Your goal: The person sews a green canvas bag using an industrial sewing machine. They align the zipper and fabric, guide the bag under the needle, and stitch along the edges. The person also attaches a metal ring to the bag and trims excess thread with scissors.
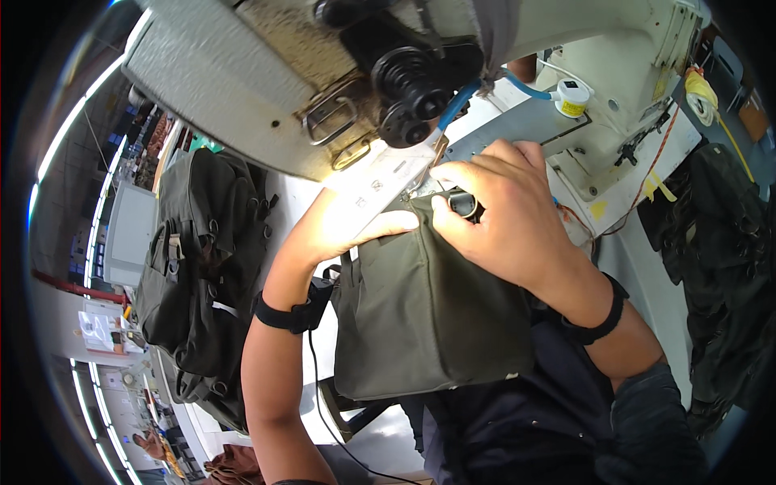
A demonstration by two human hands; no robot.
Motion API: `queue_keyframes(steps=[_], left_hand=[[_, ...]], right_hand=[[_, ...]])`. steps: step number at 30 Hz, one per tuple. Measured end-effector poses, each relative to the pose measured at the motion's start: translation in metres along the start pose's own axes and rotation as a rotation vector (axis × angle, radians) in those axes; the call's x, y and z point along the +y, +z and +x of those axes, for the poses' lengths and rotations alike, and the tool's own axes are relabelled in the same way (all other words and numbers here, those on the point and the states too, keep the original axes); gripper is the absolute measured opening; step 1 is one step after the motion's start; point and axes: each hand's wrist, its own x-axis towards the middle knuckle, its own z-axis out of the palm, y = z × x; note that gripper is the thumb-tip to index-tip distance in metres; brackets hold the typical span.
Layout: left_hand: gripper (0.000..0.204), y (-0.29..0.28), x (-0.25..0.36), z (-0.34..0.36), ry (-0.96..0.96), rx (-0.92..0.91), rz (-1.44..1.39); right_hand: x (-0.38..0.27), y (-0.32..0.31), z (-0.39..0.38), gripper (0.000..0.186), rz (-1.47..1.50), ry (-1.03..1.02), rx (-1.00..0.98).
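Note:
An olive fabric bag [436, 315] lies under the head of a sewing machine [234, 89], its seamed top at the needle area. My left hand [356, 226] is at the bag's upper left, thumb stretched along the fabric, the other fingers hidden behind the machine's pale guard [384, 182] and glare. My right hand [505, 214] rests over the bag's top right corner, fingers curled and closed beside a small black round piece with a shiny rim [463, 204]; what exactly they grip is unclear.
Piled olive bags [194, 267] lie on the left, more dark olive bags [711, 275] on the right. The machine's pillar [614, 73] has hoses, wires and a small white container [571, 95]. A brown cloth [230, 465] sits at lower left. A distant person [149, 444] appears beyond.

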Motion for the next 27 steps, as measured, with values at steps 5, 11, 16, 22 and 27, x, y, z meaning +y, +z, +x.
queue_keyframes(steps=[5,11,16,22,27], left_hand=[[0.073,-0.005,0.002,0.007,0.085,-0.045,0.168],[0.076,-0.003,-0.002,0.004,-0.099,-0.015,0.036],[0.080,-0.005,-0.001,0.004,-0.142,-0.011,-0.047],[0.076,-0.005,0.003,0.010,0.032,-0.053,0.190],[0.076,-0.006,0.011,0.012,0.080,-0.035,0.312]], right_hand=[[0.007,-0.005,0.016,0.025,0.439,0.185,-0.222],[0.005,0.001,0.014,0.019,0.241,0.083,-0.094],[0.012,0.005,0.016,0.013,0.200,0.128,-0.118],[0.014,0.006,0.019,0.012,0.236,0.188,-0.160],[0.014,0.007,0.019,0.011,0.245,0.146,-0.100]])
